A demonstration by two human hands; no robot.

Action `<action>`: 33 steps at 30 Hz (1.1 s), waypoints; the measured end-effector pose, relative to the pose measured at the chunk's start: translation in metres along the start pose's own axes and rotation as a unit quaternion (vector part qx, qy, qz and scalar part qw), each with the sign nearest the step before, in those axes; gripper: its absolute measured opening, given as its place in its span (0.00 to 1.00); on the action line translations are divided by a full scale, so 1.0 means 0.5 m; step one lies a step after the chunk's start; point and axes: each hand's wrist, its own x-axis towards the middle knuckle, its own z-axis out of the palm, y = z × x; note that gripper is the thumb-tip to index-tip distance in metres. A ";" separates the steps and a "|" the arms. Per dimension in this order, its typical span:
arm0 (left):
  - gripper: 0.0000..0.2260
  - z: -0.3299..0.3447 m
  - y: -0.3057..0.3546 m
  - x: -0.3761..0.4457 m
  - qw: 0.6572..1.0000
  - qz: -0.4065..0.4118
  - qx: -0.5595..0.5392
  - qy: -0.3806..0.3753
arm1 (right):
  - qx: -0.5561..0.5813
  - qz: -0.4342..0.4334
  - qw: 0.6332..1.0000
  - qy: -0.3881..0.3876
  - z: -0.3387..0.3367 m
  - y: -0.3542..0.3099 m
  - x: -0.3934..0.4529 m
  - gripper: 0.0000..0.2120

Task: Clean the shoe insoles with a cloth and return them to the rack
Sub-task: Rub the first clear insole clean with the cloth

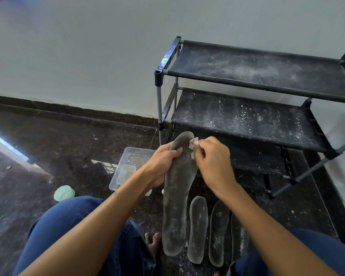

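A long grey insole [176, 198] is held up off the floor, toe end pointing toward the rack. My left hand [163, 162] grips its left edge near the toe, thumb on top. My right hand [213, 162] pinches a small beige cloth [193, 145] against the insole's right edge near the toe. Three more dusty grey insoles [197, 229] lie side by side on the dark floor below, the rightmost partly hidden by my right forearm. The black two-tier shoe rack [247, 116] stands against the wall ahead, its fabric shelves speckled with white dust.
A clear plastic tub [127, 156] with a smaller container inside sits on the floor left of the insoles. A pale green lid [64, 193] lies further left. My knees in blue trousers frame the bottom; a bare foot [152, 243] shows beside the held insole.
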 end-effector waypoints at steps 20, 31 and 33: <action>0.11 -0.064 -0.027 0.036 0.992 -0.026 -0.051 0.111 | 0.084 0.179 0.750 -0.631 0.027 0.088 -0.107 0.13; 0.18 -0.086 -0.212 0.126 0.960 -0.228 0.033 0.159 | 0.421 0.439 0.634 -0.478 0.150 0.210 -0.167 0.13; 0.29 -0.106 -0.290 0.146 0.944 -0.282 0.064 0.158 | 0.372 0.464 0.662 -0.456 0.184 0.225 -0.182 0.11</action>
